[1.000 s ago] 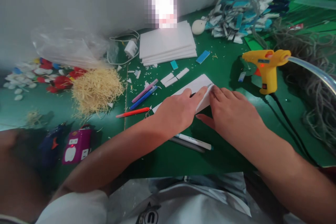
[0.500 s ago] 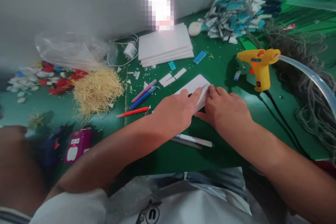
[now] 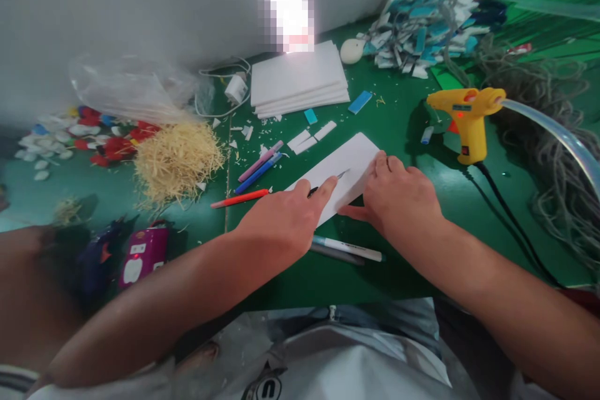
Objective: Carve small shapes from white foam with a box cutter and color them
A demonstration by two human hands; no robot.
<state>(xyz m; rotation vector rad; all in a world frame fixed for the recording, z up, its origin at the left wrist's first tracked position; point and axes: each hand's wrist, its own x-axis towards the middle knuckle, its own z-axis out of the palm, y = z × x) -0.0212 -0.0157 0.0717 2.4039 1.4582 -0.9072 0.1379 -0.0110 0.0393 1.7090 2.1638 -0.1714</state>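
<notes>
Control counted for everything here, with a slim pointed tool [image 3: 342, 174] angled low over a white board [image 3: 354, 159] on the green surface [image 3: 398, 287]! Good work at this spot, I judged, called for a shallow angle, light and even pressure, and a firm press at the right end to stop the board skating, with the right fingertips well clear of the tip's line. And look at the left hand [image 3: 285, 215]: its fingers were curled around the dark handle, grasping it like a pen, index finger stretched forward just behind the thin metal tip. Did that tip bite in, or only rest there? It was too fine to tell. Across from it, the right hand [image 3: 403, 190] lay on the board's right end, fingers bent side by side, wrapped around nothing visible, thumb spread left towards the near edge; whether it touched that edge was unclear. The board sat slantwise, between white strips [image 3: 325, 130] on its far side and a white marker [image 3: 351, 248] on its near side, a yellow glue gun [image 3: 469, 115] well apart to the right!
</notes>
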